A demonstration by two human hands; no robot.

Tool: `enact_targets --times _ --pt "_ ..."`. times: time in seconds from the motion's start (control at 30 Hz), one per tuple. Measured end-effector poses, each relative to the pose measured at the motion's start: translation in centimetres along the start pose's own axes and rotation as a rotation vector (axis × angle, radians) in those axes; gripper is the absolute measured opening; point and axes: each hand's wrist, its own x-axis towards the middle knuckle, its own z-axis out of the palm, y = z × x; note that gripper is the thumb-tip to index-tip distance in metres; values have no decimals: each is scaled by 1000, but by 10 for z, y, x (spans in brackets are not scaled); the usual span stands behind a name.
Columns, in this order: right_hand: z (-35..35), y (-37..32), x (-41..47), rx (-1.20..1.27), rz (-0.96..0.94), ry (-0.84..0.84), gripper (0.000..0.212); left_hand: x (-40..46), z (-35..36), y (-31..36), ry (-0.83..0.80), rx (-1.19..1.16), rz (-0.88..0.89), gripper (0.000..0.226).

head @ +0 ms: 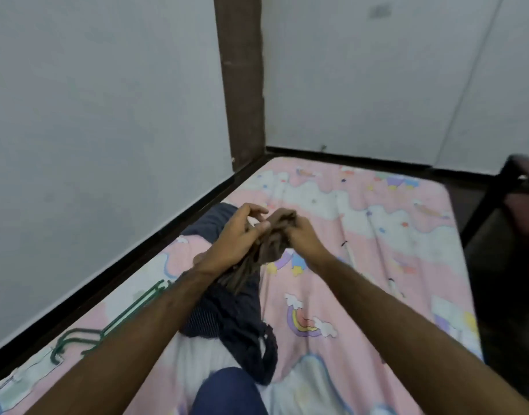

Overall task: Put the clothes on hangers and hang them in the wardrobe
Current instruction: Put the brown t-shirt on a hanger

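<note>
A brown garment [270,241] is held bunched above the bed between both hands; the left hand [239,235] grips it from the left with curled fingers, and the right hand [299,238] is closed around its upper part, so neither hand is free; the cloth is blurred, and it cannot be told what kind of garment it is or where its neck opening lies. Below the hands a heap of dark blue clothes [227,313] is lying on the pink bedsheet [362,280], touching the hanging end of the brown piece; further to the left, near the edge of the mattress by the wall [92,115], green hangers [107,327] are lying together, untouched. It is judged that the step in hand is the opening of the garment before a hanger is put in; for this to be done well, the cloth should be shaken out and the shoulders or waistband found first; then one hand should be freed to take a single hanger from the group, since they may be hooked into one another; the wardrobe is not seen in this view, so hanging is not yet near.
</note>
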Motion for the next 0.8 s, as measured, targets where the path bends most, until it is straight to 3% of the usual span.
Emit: enact_targets --times 0.07,0.17,0.3,0.37,0.53,0.63,0.7,0.8 --pt "-33 -45 -13 96 9 128 33 0 4 31 -148 8 4 42" --pt "-79 -105 -35 209 -17 209 22 4 10 59 -263 237 62 36" --pt "-146 -159 -62 280 -65 197 25 24 20 101 -216 385 189 22" --pt "-181 -177 -75 273 -106 268 22 34 22 121 -106 421 272 34" --pt "-257 -191 -101 217 -133 440 18 43 35 187 -236 -200 175 31" --pt "-292 -188 -113 221 -164 455 15 52 49 209 -349 -378 115 47" --pt "-311 -185 -121 256 -174 437 18 56 55 213 -491 -528 25 71" --pt "-340 -182 -138 354 -224 317 24 58 54 213 -680 -671 -7 93"
